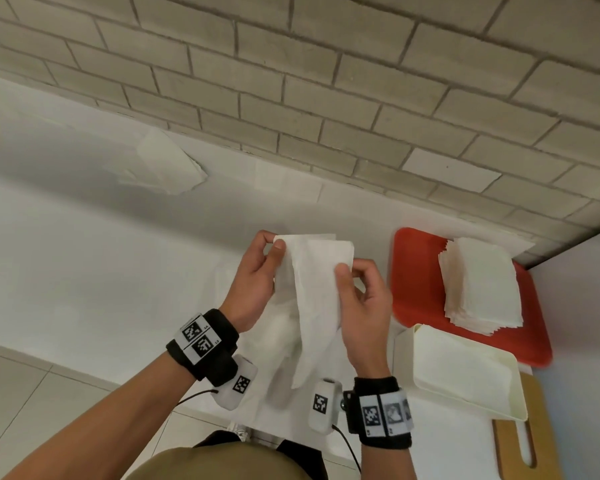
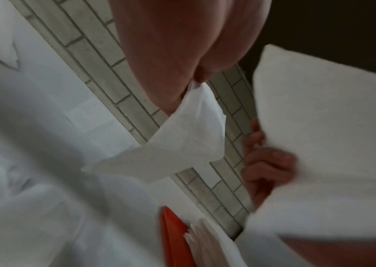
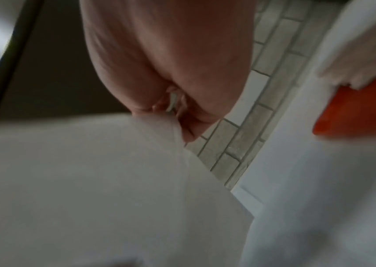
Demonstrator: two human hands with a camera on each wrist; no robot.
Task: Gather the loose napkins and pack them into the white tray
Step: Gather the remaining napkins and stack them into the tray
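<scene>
Both hands hold one white napkin (image 1: 312,292) up above the white counter (image 1: 84,271). My left hand (image 1: 269,249) pinches its top left corner between thumb and fingers. On the right edge, my right hand (image 1: 347,270) pinches it the same way. The napkin hangs down between my wrists, partly unfolded. In the left wrist view the pinched napkin corner (image 2: 189,130) shows under the left hand (image 2: 199,81). The right wrist view shows the right hand (image 3: 173,106) gripping the napkin (image 3: 91,180). The white tray (image 1: 465,372) sits at the right, with napkins inside. Two loose napkins (image 1: 167,164) (image 1: 288,183) lie near the wall.
A red tray (image 1: 409,271) behind the white tray carries a stack of folded napkins (image 1: 478,282). A wooden cutting board (image 1: 541,445) lies under the white tray at the near right. A brick wall (image 1: 326,81) borders the counter's far side. More napkin paper lies on the counter under my hands.
</scene>
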